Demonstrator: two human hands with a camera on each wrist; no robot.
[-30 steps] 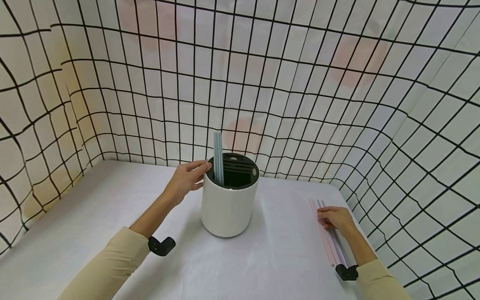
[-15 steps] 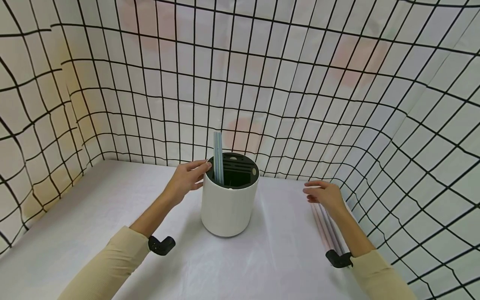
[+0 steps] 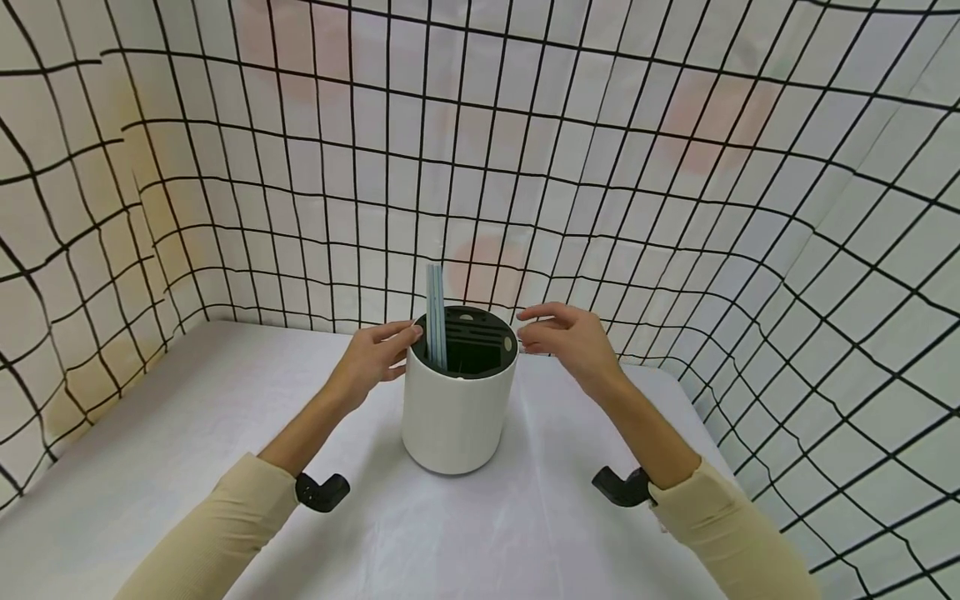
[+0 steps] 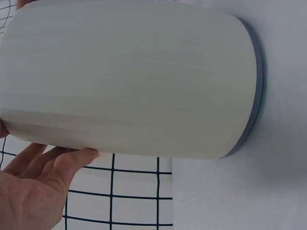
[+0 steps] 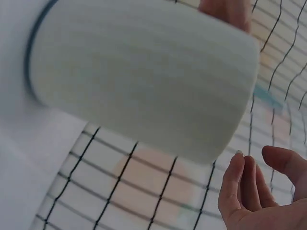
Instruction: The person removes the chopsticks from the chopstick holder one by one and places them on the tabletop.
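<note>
A white cylindrical holder with a black slotted top stands upright on the table. Several thin pale-blue sticks rise from the left part of its opening. My left hand touches the holder's left side near the rim, fingers extended along the wall, as the left wrist view also shows. At the right of the rim is my right hand, holding nothing. In the right wrist view its fingers are loosely bent beside the holder's top, thumb apart from them.
A white cloth covers the table. Black wire grid surrounds its back and sides. My right forearm and sleeve lie over the place of the pink and lilac sticks, hiding nearly all of them.
My right hand has left the pink and lilac sticks at the right and moved left and away from me to the holder's rim. The left hand and holder have not moved.
</note>
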